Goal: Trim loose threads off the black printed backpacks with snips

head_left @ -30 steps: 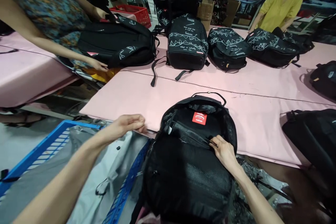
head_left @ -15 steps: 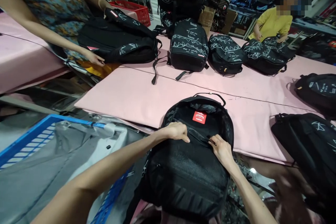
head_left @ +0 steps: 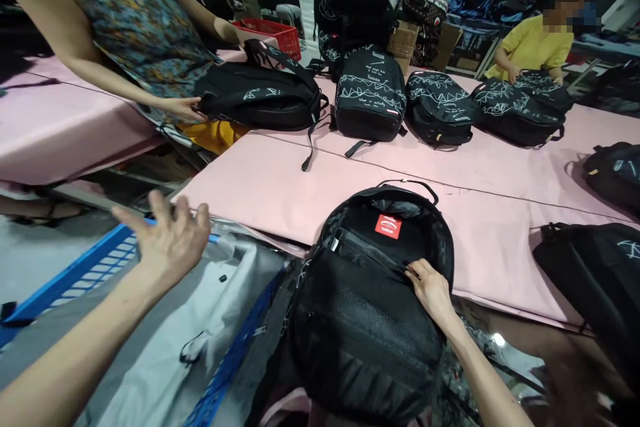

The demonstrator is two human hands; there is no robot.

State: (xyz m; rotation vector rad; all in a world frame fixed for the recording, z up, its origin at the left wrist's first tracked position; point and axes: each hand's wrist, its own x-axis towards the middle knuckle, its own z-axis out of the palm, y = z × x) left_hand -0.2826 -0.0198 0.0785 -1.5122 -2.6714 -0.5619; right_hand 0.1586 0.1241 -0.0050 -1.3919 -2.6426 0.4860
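An unzipped black backpack (head_left: pixel 370 340) lies in front of me, its flap folded down towards me over the table's near edge. A red label (head_left: pixel 388 226) shows on its inside back wall. My right hand (head_left: pixel 431 288) pinches the dark lining edge at the right of the opening; whether a zip pull is between the fingertips is hidden. Away to the left, my left hand (head_left: pixel 167 240) is raised with fingers spread, holding nothing. Below it stands a blue plastic crate (head_left: pixel 75 283) with grey fabric (head_left: pixel 200 320) inside.
Several printed black backpacks, one upright (head_left: pixel 370 97), line the far side of the pink table (head_left: pixel 280 180). Another black backpack (head_left: pixel 585 273) lies at right. A person on the left handles a black backpack (head_left: pixel 270 100); a person in a yellow top (head_left: pixel 540 47) works at back right.
My left hand went from beside the backpack to its opening, then swung out left with its fingers spread. My right hand kept its pinch. The left co-worker's backpack turned and shifted right.
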